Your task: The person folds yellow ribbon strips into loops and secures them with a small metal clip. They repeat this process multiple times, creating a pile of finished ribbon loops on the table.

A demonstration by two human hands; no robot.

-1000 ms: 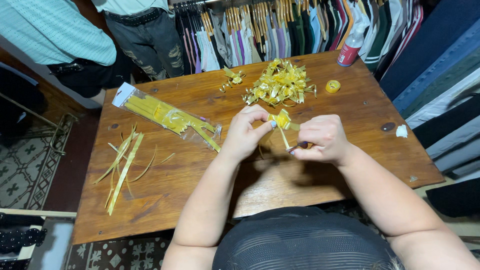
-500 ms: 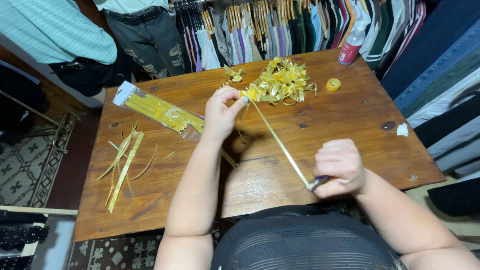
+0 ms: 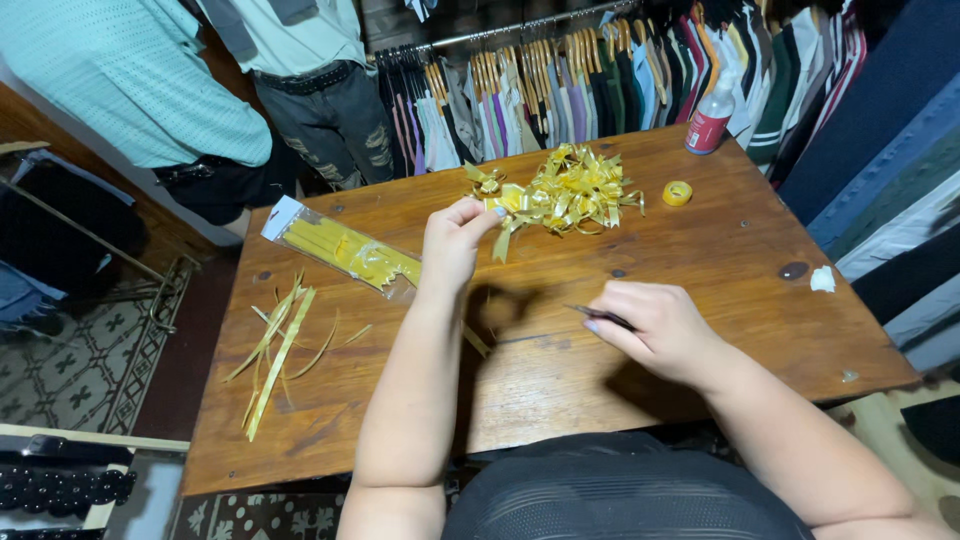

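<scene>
My left hand (image 3: 452,243) is raised over the wooden table (image 3: 720,270) and pinches a yellow ribbon bow (image 3: 512,212), whose tails hang down beside the pile of finished yellow bows (image 3: 578,188). My right hand (image 3: 655,328) rests low on the table near the front edge, closed around small dark scissors (image 3: 598,316) whose tips poke out to the left. The two hands are well apart.
A clear packet of yellow ribbon (image 3: 345,250) lies to the left, with loose cut strips (image 3: 280,355) near the table's left edge. A small tape roll (image 3: 677,193) and a red-labelled bottle (image 3: 708,118) stand at the back right. Hanging clothes (image 3: 600,80) and two standing people (image 3: 200,100) are beyond the table.
The long ribbon strand stretched between my hands is gone. My left hand has carried the bow up to the pile, and my right hand with the scissors has settled on the table.
</scene>
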